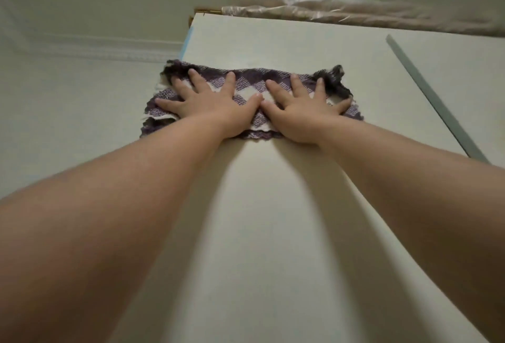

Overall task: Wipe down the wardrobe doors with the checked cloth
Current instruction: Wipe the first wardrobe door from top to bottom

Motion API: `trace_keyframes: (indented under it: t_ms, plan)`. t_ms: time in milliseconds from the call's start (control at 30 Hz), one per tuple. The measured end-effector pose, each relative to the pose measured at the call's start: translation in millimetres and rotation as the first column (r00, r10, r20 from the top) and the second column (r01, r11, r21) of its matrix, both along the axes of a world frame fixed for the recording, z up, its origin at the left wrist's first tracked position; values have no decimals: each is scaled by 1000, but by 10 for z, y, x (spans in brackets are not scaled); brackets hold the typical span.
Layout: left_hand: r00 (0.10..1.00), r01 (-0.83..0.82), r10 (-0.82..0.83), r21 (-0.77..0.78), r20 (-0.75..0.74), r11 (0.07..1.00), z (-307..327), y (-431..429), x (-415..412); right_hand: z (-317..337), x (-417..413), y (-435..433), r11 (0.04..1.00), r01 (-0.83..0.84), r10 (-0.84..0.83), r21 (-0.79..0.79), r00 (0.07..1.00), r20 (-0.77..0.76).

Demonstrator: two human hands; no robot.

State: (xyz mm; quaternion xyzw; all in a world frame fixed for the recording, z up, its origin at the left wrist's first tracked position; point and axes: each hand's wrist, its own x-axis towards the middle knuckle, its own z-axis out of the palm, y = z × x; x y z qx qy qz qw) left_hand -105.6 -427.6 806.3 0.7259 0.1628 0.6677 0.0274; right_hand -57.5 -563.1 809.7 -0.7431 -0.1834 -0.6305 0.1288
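- Door (246, 233), pale and plain, is filling the space right in front of the person, and both bare forearms are stretching up along it.
- Left hand (207, 104) is lying flat on the cloth with its fingers straight and spread wide. It is gripping nothing, only pressing.
- Right hand (303, 107) is pressing the same way just beside it, palm down and fingers splayed. The two thumb tips are sitting close together.
- Cloth (251, 82), checked purple and white, is lying spread sideways high on the door, near its top, pinned under both palms. Its left end is reaching past the door's left edge, and its right corner is bunching up.
- A grey strip (437, 102) is running along the door's right side, with a second door (470, 74) beyond it.
- A bundle (355, 11) wrapped in clear plastic is lying on top of the wardrobe, above both doors.
- A cornice (95, 47) is running along the wall to the left.
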Motion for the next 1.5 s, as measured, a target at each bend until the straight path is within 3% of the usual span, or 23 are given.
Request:
trace_keyframes:
  t_ms: [367,833,1167,1500]
  plan:
    - [1000,3,-1,122,-17,993,331,179,-136,445,80,-204,999,-15,17,-37,999,50]
    - [983,107,-66,245,-169,964,590,-1412,358,405,648,-1915,996,65,-66,56,998,17]
    - [988,89,-52,256,-147,963,743,-1121,264,464,491,-1571,990,64,-61,127,998,-33]
    - [998,51,-48,111,-35,993,436,-134,-70,547,236,-646,999,-5,7,-33,998,60]
